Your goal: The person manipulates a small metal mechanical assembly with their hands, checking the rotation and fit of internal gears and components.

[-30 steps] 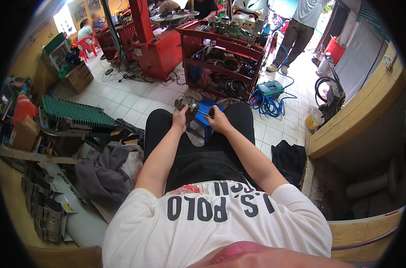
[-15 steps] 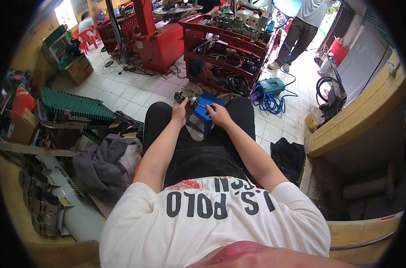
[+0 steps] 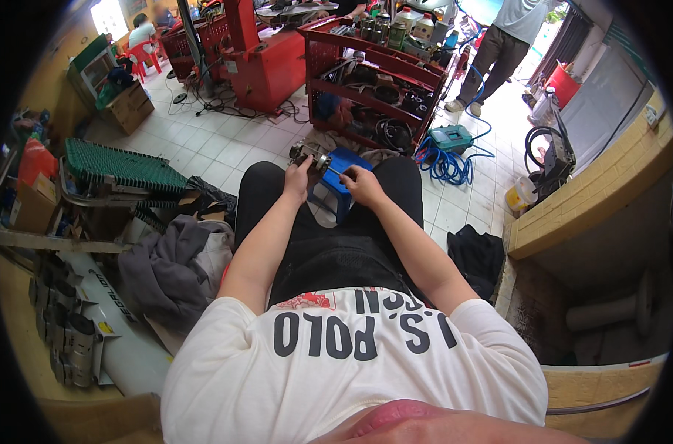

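Observation:
Between my knees, my left hand (image 3: 298,181) is closed around a small metal mechanical part (image 3: 321,162) with a round, shiny end. My right hand (image 3: 363,186) grips a thin rod-like tool (image 3: 334,172), its shaft reaching left to the part. The tool's handle is hidden in my fingers, so I cannot tell its exact kind. Both hands are over a blue plastic stool (image 3: 342,198) that stands just in front of me.
A red tool cart (image 3: 373,81) loaded with cans, bottles and parts stands ahead. A coiled blue hose (image 3: 450,169) lies by a teal case (image 3: 449,138). Green woven seating (image 3: 122,169) and a grey jacket (image 3: 174,259) are at left. Someone in dark trousers (image 3: 492,63) stands far right.
The metal part has tilted a little in my left hand, and its round end has shifted slightly. My right hand stays close by with the tool against it.

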### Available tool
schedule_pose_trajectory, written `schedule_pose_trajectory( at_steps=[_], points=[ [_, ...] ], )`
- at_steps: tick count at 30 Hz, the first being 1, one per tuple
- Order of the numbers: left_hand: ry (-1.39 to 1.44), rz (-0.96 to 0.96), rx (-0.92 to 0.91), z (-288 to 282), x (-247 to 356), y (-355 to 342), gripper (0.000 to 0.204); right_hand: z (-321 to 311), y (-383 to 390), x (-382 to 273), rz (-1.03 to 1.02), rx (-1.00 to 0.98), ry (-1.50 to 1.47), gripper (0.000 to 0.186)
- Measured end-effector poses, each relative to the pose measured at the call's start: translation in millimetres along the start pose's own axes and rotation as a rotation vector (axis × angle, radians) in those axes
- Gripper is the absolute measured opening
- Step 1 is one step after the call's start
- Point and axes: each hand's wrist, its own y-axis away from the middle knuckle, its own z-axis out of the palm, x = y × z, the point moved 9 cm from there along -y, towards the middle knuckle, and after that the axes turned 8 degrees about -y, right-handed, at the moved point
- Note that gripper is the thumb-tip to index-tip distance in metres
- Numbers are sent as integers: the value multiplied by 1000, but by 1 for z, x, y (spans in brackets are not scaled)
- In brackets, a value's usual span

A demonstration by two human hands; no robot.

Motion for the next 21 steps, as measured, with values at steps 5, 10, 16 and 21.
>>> schedule_pose_trajectory(
  at_steps=[5, 10, 16, 21],
  points=[
    [-41, 0, 36, -14, -1, 2, 22, 5, 5, -11, 5, 79, 42, 28],
    [-37, 5, 22, -8, -2, -3, 23, 6, -3, 5, 65, -27, 19, 32],
    [-50, -21, 24, -6, -3, 2, 24, 0, 5, -7, -5, 72, 64, 32],
    [-54, -17, 28, -5, -3, 0, 23, 3, 0, 1, 121, -54, 47, 31]
  ],
)
